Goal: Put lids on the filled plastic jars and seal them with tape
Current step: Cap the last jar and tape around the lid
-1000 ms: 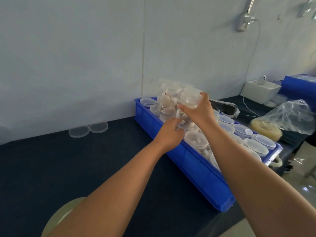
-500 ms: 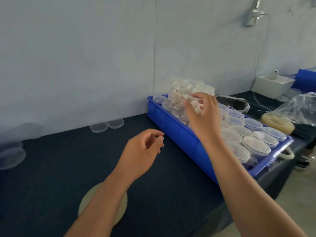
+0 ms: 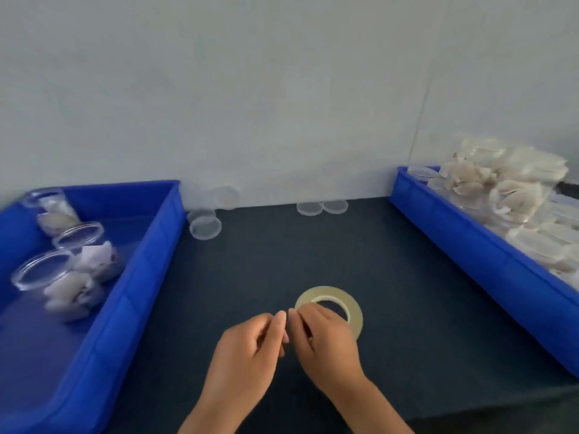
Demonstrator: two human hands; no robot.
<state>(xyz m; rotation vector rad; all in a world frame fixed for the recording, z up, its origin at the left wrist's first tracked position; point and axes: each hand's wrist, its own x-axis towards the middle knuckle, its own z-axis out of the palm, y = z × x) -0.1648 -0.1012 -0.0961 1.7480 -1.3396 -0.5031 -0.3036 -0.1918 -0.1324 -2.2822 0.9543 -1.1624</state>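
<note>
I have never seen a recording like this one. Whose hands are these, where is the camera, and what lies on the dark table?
There is no machine: a person works with bare hands, filmed by a camera on their head that looks forward and down. The left hand and right hand meet, both curled, at the near edge of a tape roll lying flat on the table. Whether they pinch a tape end is unclear. The left blue tray holds three lidded jars; the right blue tray holds many filled jars. Loose lids lie by the wall.
</note>
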